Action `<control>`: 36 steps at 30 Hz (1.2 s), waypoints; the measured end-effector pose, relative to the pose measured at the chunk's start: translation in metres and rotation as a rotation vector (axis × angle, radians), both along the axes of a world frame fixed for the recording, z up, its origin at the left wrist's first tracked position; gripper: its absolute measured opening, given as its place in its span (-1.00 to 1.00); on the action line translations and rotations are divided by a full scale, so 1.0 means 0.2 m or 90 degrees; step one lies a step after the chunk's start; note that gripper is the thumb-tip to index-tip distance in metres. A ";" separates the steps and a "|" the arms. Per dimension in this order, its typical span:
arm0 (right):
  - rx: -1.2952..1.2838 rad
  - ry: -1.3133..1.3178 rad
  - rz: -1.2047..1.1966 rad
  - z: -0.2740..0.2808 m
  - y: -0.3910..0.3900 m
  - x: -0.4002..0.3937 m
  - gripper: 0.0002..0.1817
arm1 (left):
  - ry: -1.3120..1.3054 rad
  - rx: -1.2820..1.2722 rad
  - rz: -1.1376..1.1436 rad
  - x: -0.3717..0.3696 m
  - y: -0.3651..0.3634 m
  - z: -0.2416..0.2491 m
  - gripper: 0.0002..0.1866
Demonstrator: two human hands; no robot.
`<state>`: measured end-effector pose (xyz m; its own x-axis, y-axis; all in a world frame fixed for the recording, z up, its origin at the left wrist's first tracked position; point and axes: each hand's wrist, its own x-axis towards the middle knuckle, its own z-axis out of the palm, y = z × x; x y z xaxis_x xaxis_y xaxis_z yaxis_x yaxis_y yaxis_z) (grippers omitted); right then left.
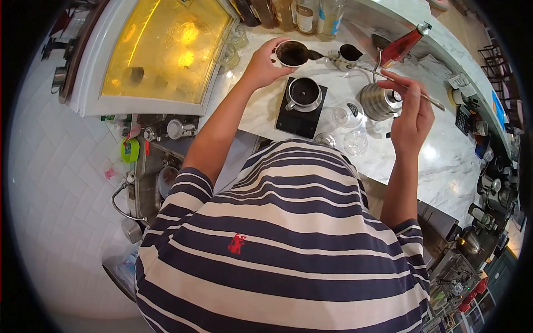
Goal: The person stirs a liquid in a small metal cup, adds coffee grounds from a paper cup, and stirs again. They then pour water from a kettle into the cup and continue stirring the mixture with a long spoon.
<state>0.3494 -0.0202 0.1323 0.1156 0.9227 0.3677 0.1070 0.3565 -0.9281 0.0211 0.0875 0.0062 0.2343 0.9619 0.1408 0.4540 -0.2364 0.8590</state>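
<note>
My left hand (264, 66) is closed around a small white cup (276, 54) with dark contents, raised over the counter and tipped so its mouth faces up toward me. Between the fingers of my right hand (412, 108) is a long thin metal spoon (366, 69). Its dark bowl end lies right at the cup's rim. Just below the cup, a black digital scale (297, 125) carries a handled cup (305, 105) with a dark interior. A small metal pitcher (345, 66) stands beyond the spoon handle, and a steel kettle (375, 102) sits close to my right hand.
Clear glassware (355, 142) stands right of the scale on the marble counter (438, 161). Bottles (306, 16) line the back, with drinking glasses (227, 55) beside a yellow-lit case (166, 50). A red bottle (402, 47) leans at the back right. A sink faucet (119, 194) is at left.
</note>
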 end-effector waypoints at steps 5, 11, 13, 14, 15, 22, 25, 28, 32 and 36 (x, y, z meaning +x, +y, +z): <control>-0.008 -0.113 0.049 0.04 0.21 -0.04 -0.58 | 0.042 -0.020 -0.024 0.08 0.09 0.03 -0.10; -0.036 -0.193 0.117 -0.10 0.59 -0.06 -0.59 | 0.029 -0.042 -0.011 0.13 0.19 -0.10 -0.11; -0.089 -0.215 0.141 -0.11 0.70 -0.08 -0.58 | 0.025 -0.056 0.001 0.15 0.21 -0.13 -0.12; -0.118 -0.225 0.155 -0.12 0.75 -0.10 -0.57 | 0.029 -0.063 0.001 0.16 0.23 -0.15 -0.11; -0.116 -0.261 0.166 -0.11 0.80 -0.11 -0.57 | 0.034 -0.072 -0.001 0.17 0.24 -0.19 -0.11; -0.199 -0.370 0.226 -0.20 1.14 -0.11 -0.53 | -0.017 -0.089 0.033 0.25 0.33 -0.35 -0.11; -0.209 -0.385 0.226 -0.24 1.23 -0.10 -0.53 | -0.037 -0.072 0.044 0.28 0.36 -0.40 -0.11; -0.194 -0.360 0.220 -0.21 1.22 -0.07 -0.54 | -0.038 -0.073 0.042 0.29 0.37 -0.44 -0.11; -0.141 -0.273 0.164 -0.17 1.10 -0.01 -0.55 | -0.079 -0.094 0.051 0.31 0.36 -0.47 -0.11; -0.184 -0.191 0.074 -0.10 0.92 0.11 -0.58 | -0.097 -0.096 0.044 0.32 0.36 -0.51 -0.11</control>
<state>0.3706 0.1635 0.1118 -0.0685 0.9933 0.0933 0.3618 0.1119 -0.9255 0.0858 0.1592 -0.0949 0.1537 0.9878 0.0233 0.3274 -0.0732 0.9420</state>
